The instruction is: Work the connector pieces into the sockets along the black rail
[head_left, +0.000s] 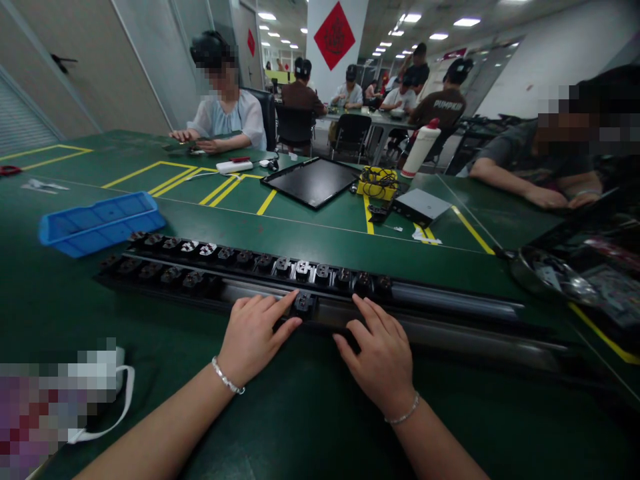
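A long black power strip rail (450, 300) lies across the green table (310, 413) in front of me, with a row of black socket modules (235, 257) set along it. My left hand (255, 337) rests on the near rail, thumb and forefinger pinching a single black socket module (304, 305). My right hand (377, 350) lies flat on the rail just right of that module, fingers spread and pressing down. Both wrists wear thin bracelets.
A blue plastic tray (100, 223) sits at the left. Farther back lie a black flat panel (314, 181), a yellow cable bundle (377, 183), a grey box (423, 205) and a white bottle (421, 148). People sit across the table and on the right.
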### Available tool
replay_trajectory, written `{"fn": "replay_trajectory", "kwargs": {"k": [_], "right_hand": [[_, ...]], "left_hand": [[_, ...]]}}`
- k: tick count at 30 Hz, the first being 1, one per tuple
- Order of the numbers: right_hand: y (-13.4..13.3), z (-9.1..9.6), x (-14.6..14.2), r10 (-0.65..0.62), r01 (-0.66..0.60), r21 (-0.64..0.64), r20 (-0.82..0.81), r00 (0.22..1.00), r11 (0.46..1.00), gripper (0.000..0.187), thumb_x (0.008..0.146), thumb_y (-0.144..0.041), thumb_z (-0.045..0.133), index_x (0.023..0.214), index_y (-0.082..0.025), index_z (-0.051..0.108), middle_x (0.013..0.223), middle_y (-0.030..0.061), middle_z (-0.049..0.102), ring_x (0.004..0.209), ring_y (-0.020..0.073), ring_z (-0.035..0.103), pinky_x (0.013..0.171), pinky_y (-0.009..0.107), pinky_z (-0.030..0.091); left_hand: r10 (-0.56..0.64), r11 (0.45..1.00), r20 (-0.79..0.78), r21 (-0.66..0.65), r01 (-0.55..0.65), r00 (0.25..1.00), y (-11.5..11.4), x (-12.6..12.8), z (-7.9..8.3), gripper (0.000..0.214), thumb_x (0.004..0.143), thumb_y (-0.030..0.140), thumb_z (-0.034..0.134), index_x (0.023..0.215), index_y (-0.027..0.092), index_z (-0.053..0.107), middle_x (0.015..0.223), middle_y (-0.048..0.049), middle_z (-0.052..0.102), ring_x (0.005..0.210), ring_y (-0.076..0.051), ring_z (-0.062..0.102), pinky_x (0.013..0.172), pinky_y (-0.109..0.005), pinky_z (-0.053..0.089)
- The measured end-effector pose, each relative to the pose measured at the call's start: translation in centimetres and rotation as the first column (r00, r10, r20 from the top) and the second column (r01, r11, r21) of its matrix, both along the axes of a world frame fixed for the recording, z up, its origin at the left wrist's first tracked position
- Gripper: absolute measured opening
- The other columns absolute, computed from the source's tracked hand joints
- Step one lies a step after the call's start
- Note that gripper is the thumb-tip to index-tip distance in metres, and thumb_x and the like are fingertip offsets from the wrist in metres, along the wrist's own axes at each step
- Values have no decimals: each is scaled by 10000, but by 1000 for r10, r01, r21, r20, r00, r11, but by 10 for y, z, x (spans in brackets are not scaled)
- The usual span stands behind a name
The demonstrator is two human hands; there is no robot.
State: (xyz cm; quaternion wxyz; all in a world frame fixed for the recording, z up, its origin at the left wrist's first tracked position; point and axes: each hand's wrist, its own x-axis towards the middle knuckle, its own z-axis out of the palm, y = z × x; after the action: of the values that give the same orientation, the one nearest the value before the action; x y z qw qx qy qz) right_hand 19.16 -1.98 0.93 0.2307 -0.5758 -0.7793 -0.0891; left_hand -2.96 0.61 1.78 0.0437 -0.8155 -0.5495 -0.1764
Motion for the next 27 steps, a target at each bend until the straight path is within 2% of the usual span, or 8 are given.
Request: {"fn": "replay_trajectory", "kwargs": {"k": [4,8,13,19,27], "right_hand": [[-2,3,-1,-7,7,-11,3,1000,1000,189,809,-376,532,783,-214,624,1301,66,523,1194,239,444,976,388,324],[-2,8,-9,-32,32,-9,-26,999,999,280,821,-393,516,995,-201,620,1259,81,553,1186,249,445,996,415,305],[14,20,-28,91,-109,-119,-149,985,987,400,859,-415,461,1171,-179,543,1194,77,595,1126,206,496,980,373,349],[32,26,-47,155,-200,-190,-228,961,961,425,823,-435,527,1169,-190,552,1157,60,617,1074,191,531,963,361,373],[30,21,-53,82,-121,-156,-233,969,980,322,821,-362,543,1104,-215,582,1117,37,638,1052,181,537,931,356,383]], "left_hand": [[0,1000,33,24,-1,999,0,0,-2,408,891,432,403,1233,244,523,768,-16,629,729,-175,531,685,-331,320],[-26,999,72,41,23,997,0,-1,-5,383,895,403,405,1210,235,541,793,-19,641,738,-176,537,702,-341,321],[-33,999,88,36,30,996,0,-1,-5,375,895,393,400,1195,234,558,789,-27,646,761,-197,544,704,-360,319],[-31,998,88,55,26,996,0,0,-4,380,899,393,375,1196,250,565,796,-44,649,774,-196,556,702,-358,324],[-15,999,73,44,12,997,-1,1,-6,364,904,378,373,1190,261,565,809,-38,646,792,-197,556,696,-356,319]]}}
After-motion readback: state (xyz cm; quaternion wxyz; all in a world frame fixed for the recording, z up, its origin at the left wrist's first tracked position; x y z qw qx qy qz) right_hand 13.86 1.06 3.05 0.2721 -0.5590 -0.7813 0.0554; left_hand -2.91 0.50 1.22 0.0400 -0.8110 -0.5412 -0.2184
